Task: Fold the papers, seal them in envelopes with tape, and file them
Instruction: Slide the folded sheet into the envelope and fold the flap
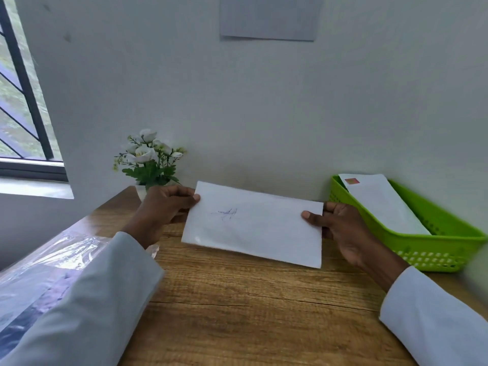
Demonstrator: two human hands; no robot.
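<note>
A white envelope (pixel 253 223) with a faint blue scribble on its face is held above the wooden desk (pixel 237 299), tilted slightly down to the right. My left hand (pixel 163 207) pinches its upper left corner. My right hand (pixel 340 228) grips its right edge, thumb on the front. A strip of clear tape shines near the envelope's lower left corner. To the right, a green plastic basket (pixel 427 249) holds another white envelope (pixel 383 204) with a red stamp mark at its top corner.
A small pot of white flowers (pixel 149 159) stands at the back of the desk, just behind my left hand. Clear plastic wrapping (pixel 47 262) lies along the desk's left side. A wall rises directly behind the desk, and a window is at the far left.
</note>
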